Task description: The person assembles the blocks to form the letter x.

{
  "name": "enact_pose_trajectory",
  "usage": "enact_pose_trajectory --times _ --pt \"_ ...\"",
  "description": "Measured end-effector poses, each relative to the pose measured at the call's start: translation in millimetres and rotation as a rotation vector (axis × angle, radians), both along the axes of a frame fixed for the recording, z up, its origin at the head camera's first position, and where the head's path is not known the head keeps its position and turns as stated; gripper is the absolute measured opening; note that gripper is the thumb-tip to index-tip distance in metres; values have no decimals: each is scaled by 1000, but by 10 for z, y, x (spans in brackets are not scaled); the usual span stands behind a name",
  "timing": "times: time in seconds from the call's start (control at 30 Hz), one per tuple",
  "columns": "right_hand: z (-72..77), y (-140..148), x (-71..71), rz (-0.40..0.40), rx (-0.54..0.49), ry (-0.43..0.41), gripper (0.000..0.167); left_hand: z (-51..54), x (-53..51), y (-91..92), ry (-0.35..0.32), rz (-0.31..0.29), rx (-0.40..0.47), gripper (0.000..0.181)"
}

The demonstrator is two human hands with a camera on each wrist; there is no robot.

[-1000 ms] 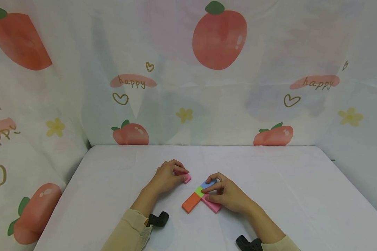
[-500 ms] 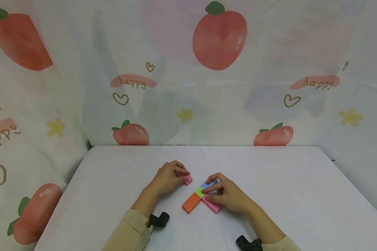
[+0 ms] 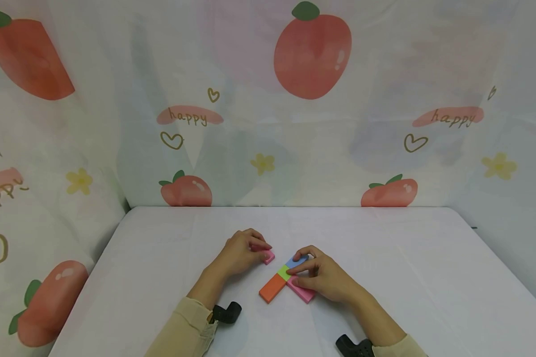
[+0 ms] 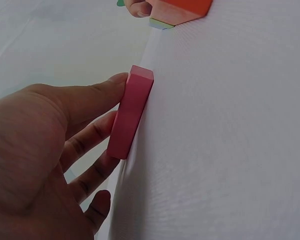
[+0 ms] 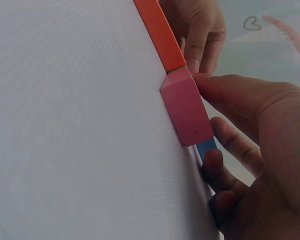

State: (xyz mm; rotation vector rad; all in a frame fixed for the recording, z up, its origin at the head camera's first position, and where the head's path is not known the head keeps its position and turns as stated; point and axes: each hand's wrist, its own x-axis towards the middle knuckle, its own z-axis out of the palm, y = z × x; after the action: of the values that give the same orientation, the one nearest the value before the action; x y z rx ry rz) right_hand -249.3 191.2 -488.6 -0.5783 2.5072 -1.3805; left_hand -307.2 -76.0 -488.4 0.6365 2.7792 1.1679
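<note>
My left hand (image 3: 239,253) pinches a pink block (image 3: 269,257) low over the white table, with the thumb on its near side and fingers behind it; the left wrist view shows this pink block's long side. Right of it lie an orange block (image 3: 272,288), a small green block (image 3: 283,272) and a blue block (image 3: 297,261) in a slanted row. A second pink block (image 3: 301,290) branches off near the green one. My right hand (image 3: 326,277) rests on these, thumb on the pink block and fingers at the green and blue. It partly hides the blue and pink blocks.
A white cloth covers the table (image 3: 411,277). Behind and to the left hangs a fruit-print curtain (image 3: 312,148). Black wrist devices (image 3: 227,313) sit at both cuffs, close above the tabletop.
My left hand has moved slightly right and nearer with the pink block, towards the row. The right hand and the blocks under it have not visibly moved.
</note>
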Motion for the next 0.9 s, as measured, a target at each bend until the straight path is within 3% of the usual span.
enact_pose_trajectory --times 0.5,0.9 --pt "-30 7 -23 -10 32 1 18 11 16 20 -34 5 3 17" --pt "-2 5 1 -4 0 3 19 28 28 33 -36 4 -4 17"
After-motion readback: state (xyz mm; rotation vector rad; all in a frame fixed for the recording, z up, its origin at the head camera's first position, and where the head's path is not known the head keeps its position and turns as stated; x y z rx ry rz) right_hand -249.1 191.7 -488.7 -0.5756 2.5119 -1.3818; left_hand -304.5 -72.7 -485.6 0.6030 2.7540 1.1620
